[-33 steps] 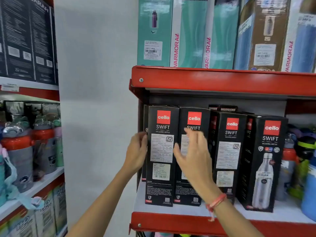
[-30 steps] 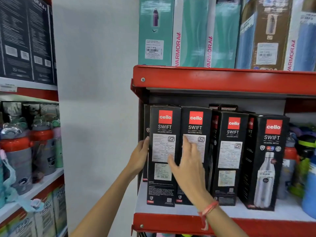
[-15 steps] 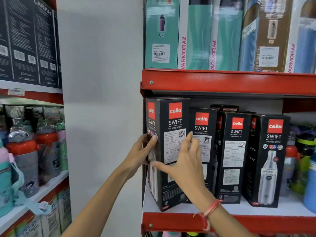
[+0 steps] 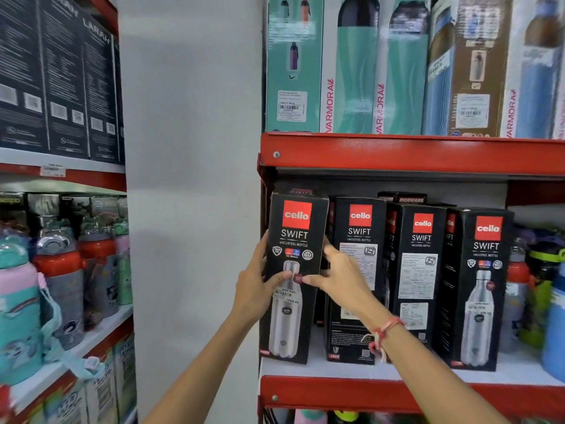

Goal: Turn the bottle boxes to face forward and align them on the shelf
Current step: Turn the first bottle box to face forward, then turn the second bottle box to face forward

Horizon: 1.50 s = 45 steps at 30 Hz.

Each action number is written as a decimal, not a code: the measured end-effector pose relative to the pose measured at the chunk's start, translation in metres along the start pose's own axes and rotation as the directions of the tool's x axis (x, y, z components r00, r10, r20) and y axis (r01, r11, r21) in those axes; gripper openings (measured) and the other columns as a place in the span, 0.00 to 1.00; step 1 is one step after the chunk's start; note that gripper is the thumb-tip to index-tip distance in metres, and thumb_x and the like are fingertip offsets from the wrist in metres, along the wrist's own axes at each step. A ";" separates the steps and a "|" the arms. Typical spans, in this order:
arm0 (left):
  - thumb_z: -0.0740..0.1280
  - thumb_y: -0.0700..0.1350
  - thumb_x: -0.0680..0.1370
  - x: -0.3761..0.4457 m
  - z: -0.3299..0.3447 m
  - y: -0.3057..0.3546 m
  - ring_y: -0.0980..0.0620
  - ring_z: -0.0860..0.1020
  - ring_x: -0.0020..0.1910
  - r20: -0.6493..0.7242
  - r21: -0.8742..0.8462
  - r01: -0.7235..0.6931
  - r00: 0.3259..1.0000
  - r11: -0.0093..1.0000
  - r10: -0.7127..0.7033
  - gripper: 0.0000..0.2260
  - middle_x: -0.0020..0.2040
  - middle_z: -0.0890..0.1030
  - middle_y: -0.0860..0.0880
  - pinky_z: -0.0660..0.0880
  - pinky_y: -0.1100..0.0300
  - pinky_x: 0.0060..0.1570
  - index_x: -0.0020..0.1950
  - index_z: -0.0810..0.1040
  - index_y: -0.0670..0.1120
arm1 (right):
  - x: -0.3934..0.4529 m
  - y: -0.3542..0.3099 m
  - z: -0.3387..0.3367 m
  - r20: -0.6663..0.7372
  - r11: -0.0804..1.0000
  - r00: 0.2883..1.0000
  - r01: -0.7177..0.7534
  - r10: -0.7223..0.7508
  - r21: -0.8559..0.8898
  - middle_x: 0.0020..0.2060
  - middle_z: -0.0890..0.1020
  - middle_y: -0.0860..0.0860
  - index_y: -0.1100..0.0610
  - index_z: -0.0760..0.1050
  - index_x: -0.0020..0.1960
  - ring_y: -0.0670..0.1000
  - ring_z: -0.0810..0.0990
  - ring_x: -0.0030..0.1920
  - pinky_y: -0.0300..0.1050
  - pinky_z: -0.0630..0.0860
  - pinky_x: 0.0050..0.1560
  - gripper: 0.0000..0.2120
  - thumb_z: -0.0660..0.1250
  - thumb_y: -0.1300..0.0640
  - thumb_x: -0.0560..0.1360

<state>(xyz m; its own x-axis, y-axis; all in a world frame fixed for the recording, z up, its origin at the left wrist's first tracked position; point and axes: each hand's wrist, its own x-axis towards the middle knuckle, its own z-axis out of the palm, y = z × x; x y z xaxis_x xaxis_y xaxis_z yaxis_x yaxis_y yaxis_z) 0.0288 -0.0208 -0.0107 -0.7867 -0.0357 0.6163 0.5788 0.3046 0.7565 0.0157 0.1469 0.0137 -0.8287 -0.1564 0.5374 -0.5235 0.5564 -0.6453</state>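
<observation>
Four black Cello Swift bottle boxes are seen in the front row of the red-edged shelf (image 4: 397, 393) in the right half of the frame. The leftmost box (image 4: 295, 270) is held at the shelf's left end, its picture side with the steel bottle turned to the front; its top leans slightly to the right, and whether its base rests on the shelf board cannot be told. It is gripped from both sides at mid-height. The left hand (image 4: 256, 286) is pressed to its left edge with the thumb laid across the front face. The right hand (image 4: 339, 280) is closed on its right edge, thumb on the front and fingers (image 4: 331, 250) wrapped behind. A red thread bracelet (image 4: 382, 335) is worn on the right wrist.

Two boxes with label sides showing, the second box (image 4: 357, 276) and the third box (image 4: 420, 270), are stood just beside it. The fourth box (image 4: 483, 286), lower right of centre, is shown picture side forward. Further black boxes are partly seen behind the row. Tall Varmora boxes (image 4: 406, 65) are lined along the upper shelf, and loose bottles (image 4: 61, 280) are stood at the left of the frame.
</observation>
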 end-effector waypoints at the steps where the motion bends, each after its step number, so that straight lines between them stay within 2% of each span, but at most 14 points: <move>1: 0.69 0.43 0.75 0.001 0.004 -0.002 0.61 0.77 0.53 -0.005 -0.002 0.015 1.000 1.000 -0.015 0.34 0.58 0.76 0.58 0.78 0.60 0.51 0.76 0.55 0.57 | 0.002 0.003 0.002 -0.011 1.000 1.000 -0.007 0.007 -0.018 0.56 0.82 0.49 0.49 0.61 0.73 0.50 0.83 0.52 0.49 0.79 0.56 0.39 0.76 0.58 0.67; 4: 0.69 0.44 0.75 0.003 0.016 -0.007 0.61 0.77 0.51 -0.032 -0.001 0.054 0.998 0.999 -0.054 0.34 0.55 0.75 0.61 0.76 0.64 0.48 0.76 0.54 0.57 | 0.006 0.013 0.007 -0.070 0.999 0.998 -0.002 -0.002 -0.049 0.57 0.82 0.50 0.48 0.57 0.76 0.51 0.82 0.53 0.50 0.78 0.58 0.43 0.76 0.59 0.68; 9: 0.68 0.44 0.76 0.009 0.029 -0.011 0.58 0.74 0.55 -0.092 0.053 0.082 0.993 0.995 -0.077 0.34 0.59 0.74 0.57 0.76 0.49 0.57 0.76 0.53 0.57 | 0.007 0.023 0.017 -0.227 0.976 0.974 -0.030 -0.021 -0.217 0.50 0.85 0.55 0.51 0.61 0.75 0.53 0.83 0.44 0.51 0.80 0.51 0.40 0.75 0.52 0.68; 12: 0.67 0.44 0.76 0.007 0.030 -0.014 0.57 0.75 0.55 -0.103 0.080 0.099 0.991 0.992 -0.091 0.35 0.63 0.76 0.53 0.76 0.48 0.57 0.76 0.51 0.58 | -0.003 0.025 0.019 -0.314 0.962 0.946 -0.006 -0.083 -0.274 0.47 0.86 0.55 0.55 0.68 0.72 0.51 0.84 0.40 0.47 0.81 0.48 0.32 0.73 0.52 0.70; 15: 0.67 0.45 0.77 0.003 0.030 -0.017 0.50 0.76 0.62 -0.100 0.099 0.110 0.990 0.989 -0.100 0.35 0.68 0.75 0.50 0.75 0.48 0.58 0.76 0.51 0.58 | -0.016 0.029 0.015 -0.481 0.959 0.849 0.099 -0.221 -0.265 0.47 0.85 0.52 0.57 0.77 0.63 0.50 0.83 0.43 0.46 0.81 0.46 0.19 0.70 0.52 0.74; 17: 0.67 0.44 0.77 -0.001 0.033 -0.016 0.48 0.73 0.66 -0.140 0.155 0.110 0.986 0.982 -0.088 0.33 0.69 0.72 0.48 0.74 0.49 0.60 0.76 0.52 0.56 | -0.019 0.034 0.012 -0.588 0.947 0.779 0.025 -0.220 -0.320 0.53 0.79 0.55 0.57 0.75 0.62 0.54 0.76 0.51 0.47 0.78 0.48 0.19 0.69 0.52 0.74; 19: 0.67 0.44 0.76 -0.004 0.041 -0.013 0.48 0.67 0.69 -0.246 0.280 0.079 0.969 0.957 -0.008 0.31 0.72 0.67 0.47 0.71 0.51 0.63 0.75 0.56 0.51 | -0.017 0.039 0.009 -0.649 0.924 0.753 -0.168 -0.105 -0.344 0.60 0.71 0.58 0.57 0.67 0.67 0.57 0.69 0.56 0.52 0.76 0.49 0.28 0.70 0.49 0.71; 23: 0.68 0.44 0.76 -0.005 0.060 -0.001 0.48 0.60 0.70 -0.351 0.505 -0.046 0.901 0.862 0.254 0.28 0.72 0.63 0.44 0.66 0.53 0.65 0.73 0.61 0.49 | -0.016 0.036 0.007 -0.542 0.895 0.821 -0.366 0.181 -0.255 0.70 0.59 0.61 0.52 0.45 0.76 0.64 0.68 0.61 0.61 0.74 0.50 0.51 0.71 0.38 0.65; 27: 0.68 0.41 0.75 -0.006 0.079 0.008 0.51 0.64 0.66 -0.312 0.540 -0.146 0.880 0.829 0.358 0.22 0.67 0.67 0.45 0.69 0.55 0.63 0.68 0.68 0.49 | -0.021 0.037 0.004 -0.458 0.899 0.866 -0.347 0.198 -0.268 0.71 0.58 0.64 0.50 0.29 0.75 0.65 0.70 0.62 0.60 0.75 0.52 0.60 0.73 0.39 0.65; 33: 0.66 0.43 0.77 -0.011 0.089 0.021 0.57 0.77 0.53 -0.172 0.327 -0.136 0.964 0.935 0.201 0.17 0.57 0.78 0.51 0.76 0.54 0.58 0.65 0.71 0.49 | -0.039 0.052 -0.036 -0.315 0.992 0.948 -0.076 0.041 -0.100 0.71 0.60 0.58 0.42 0.29 0.74 0.59 0.73 0.62 0.52 0.76 0.55 0.60 0.76 0.42 0.64; 38: 0.68 0.50 0.75 -0.025 0.100 0.034 0.52 0.74 0.64 -0.005 0.261 -0.011 1.000 0.965 0.013 0.28 0.65 0.76 0.48 0.71 0.56 0.65 0.72 0.64 0.44 | -0.054 0.057 -0.073 -0.207 0.998 0.977 0.058 -0.052 0.022 0.75 0.54 0.47 0.41 0.34 0.75 0.46 0.62 0.70 0.49 0.67 0.63 0.61 0.77 0.43 0.62; 40: 0.68 0.52 0.74 -0.030 0.103 0.038 0.54 0.74 0.62 0.044 0.270 -0.004 0.999 0.963 -0.008 0.30 0.62 0.76 0.50 0.70 0.60 0.62 0.73 0.62 0.44 | -0.056 0.062 -0.083 -0.171 0.992 0.982 0.091 -0.074 0.089 0.77 0.52 0.43 0.39 0.34 0.75 0.39 0.56 0.69 0.48 0.61 0.68 0.62 0.79 0.44 0.61; 42: 0.70 0.53 0.73 -0.030 0.103 0.041 0.57 0.74 0.55 0.094 0.275 0.000 0.995 0.961 -0.027 0.29 0.55 0.75 0.55 0.70 0.63 0.56 0.70 0.65 0.45 | -0.056 0.067 -0.091 -0.109 0.982 0.989 0.112 -0.096 0.151 0.78 0.50 0.42 0.36 0.34 0.74 0.40 0.53 0.74 0.48 0.58 0.72 0.63 0.80 0.45 0.59; 45: 0.75 0.52 0.69 -0.028 0.098 0.040 0.56 0.79 0.55 0.118 0.148 0.047 0.991 0.988 -0.064 0.25 0.55 0.81 0.56 0.76 0.56 0.58 0.62 0.70 0.50 | -0.050 0.073 -0.100 -0.001 0.966 0.993 0.118 -0.121 0.231 0.77 0.54 0.42 0.31 0.34 0.72 0.43 0.57 0.75 0.53 0.60 0.74 0.63 0.81 0.46 0.58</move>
<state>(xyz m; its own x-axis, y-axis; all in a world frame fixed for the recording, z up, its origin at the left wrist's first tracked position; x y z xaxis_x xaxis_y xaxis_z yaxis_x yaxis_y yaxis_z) 0.0527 0.0859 -0.0197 -0.8422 0.0578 0.5360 0.5035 0.4396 0.7438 0.0390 0.2770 -0.0061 -0.7589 -0.2218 0.6123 -0.6493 0.3305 -0.6850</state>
